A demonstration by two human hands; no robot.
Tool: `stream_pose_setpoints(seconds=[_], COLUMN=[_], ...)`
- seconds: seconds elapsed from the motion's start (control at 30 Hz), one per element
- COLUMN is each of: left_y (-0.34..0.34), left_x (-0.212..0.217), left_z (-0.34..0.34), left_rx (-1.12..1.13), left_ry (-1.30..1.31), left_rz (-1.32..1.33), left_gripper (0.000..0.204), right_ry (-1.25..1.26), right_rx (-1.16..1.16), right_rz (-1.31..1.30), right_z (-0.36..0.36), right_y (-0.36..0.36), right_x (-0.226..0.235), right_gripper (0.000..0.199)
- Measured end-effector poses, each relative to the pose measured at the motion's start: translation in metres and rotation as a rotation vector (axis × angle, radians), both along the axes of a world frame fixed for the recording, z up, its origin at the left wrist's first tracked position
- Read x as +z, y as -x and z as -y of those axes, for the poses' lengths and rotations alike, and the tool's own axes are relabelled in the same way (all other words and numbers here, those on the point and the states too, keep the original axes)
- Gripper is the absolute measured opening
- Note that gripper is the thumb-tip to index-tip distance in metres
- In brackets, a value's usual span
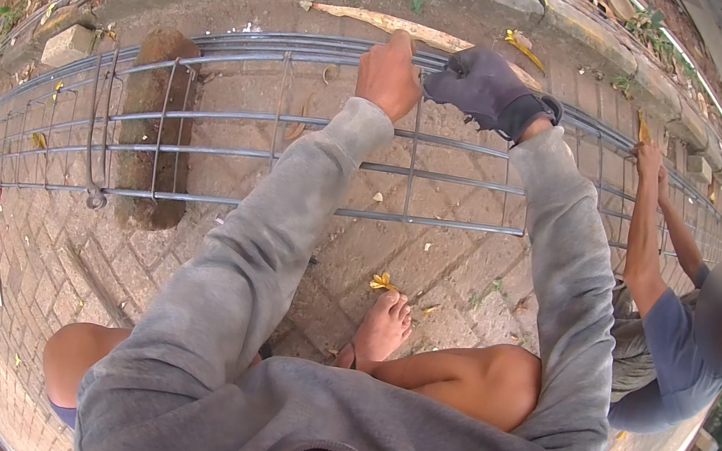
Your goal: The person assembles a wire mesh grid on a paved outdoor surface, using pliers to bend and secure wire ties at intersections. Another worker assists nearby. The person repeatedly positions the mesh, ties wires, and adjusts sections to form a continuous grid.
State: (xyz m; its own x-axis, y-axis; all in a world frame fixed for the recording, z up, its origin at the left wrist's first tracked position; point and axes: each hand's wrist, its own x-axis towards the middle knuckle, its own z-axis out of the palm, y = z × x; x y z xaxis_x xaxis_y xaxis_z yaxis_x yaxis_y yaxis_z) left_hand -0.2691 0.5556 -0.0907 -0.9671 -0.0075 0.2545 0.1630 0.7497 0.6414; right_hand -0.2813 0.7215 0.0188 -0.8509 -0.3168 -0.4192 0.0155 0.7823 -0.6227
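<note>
I seemed to be at a joining step, working where a thin, brownish metal crosspiece (413,153) met the far bars of the long, grey steel-bar cage (429,222). My bare left hand (389,76) was closed in a fist there; my right hand (481,90), in a dark grey glove, was curled just beside it, though I couldn't see what either pinched. The next move, I judged, called for keeping that joint steady. The cage lay before me over brick paving (459,272), its long axis running left to right.
</note>
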Motion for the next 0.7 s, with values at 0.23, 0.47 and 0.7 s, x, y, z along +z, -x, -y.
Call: stream_pose_setpoints(seconds=[0.23, 0.47, 0.7], left_y=[-0.015, 0.003, -0.001], left_x=[-0.001, -0.001, -0.007], left_z=[-0.015, -0.024, -0.030], left_rx=[0.070, 0.120, 0.305], left_ry=[-0.387, -0.247, -0.395], left_rz=[-0.010, 0.125, 0.160], left_gripper=[0.053, 0.052, 0.051], right_ry=[0.127, -0.235, -0.492], right_rx=[0.175, 0.218, 0.223], right_rz=[-0.253, -0.727, -0.437], right_z=[0.002, 0.015, 0.003], right_y=[0.010, 0.040, 0.034], right_x=[-0.014, -0.049, -0.048], right_gripper=[0.035, 0.026, 0.028])
